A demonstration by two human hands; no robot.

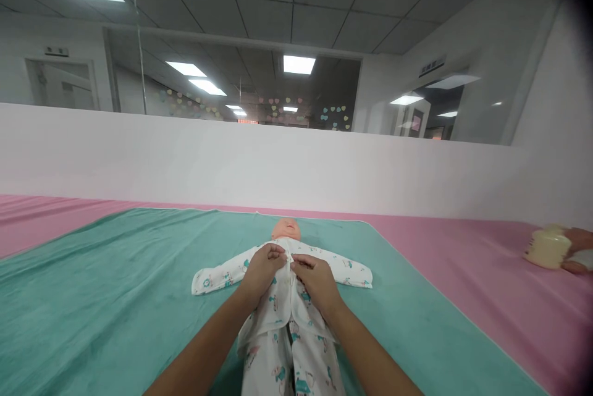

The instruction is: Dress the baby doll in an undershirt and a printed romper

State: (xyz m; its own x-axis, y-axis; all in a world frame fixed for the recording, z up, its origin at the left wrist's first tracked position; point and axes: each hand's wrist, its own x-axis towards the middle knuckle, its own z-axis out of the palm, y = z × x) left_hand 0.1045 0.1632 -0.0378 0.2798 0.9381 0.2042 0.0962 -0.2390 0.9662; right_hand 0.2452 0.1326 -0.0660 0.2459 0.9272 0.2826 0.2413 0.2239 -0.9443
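A baby doll (pixel 286 229) lies on its back, its head toward the far wall. It wears a white printed baby jacket (pixel 278 303) with long sleeves stretched out to both sides, and matching trousers (pixel 264 365). At the chest, my left hand (pixel 265 269) pinches the jacket's front edge just left of the middle. Opposite it, my right hand (pixel 317 278) pinches the other front edge, close to the first hand. The small fastening between my fingertips is too fine to make out. Below my hands the two front edges hang slightly apart.
Under the doll spreads a green blanket (pixel 139 285) over a pink sheet (pixel 445 260). A pale yellow bottle-like thing (pixel 548 246) stands at the far right beside a partly seen brown and white object (pixel 579 251). A white wall (pixel 259 164) with windows rises behind.
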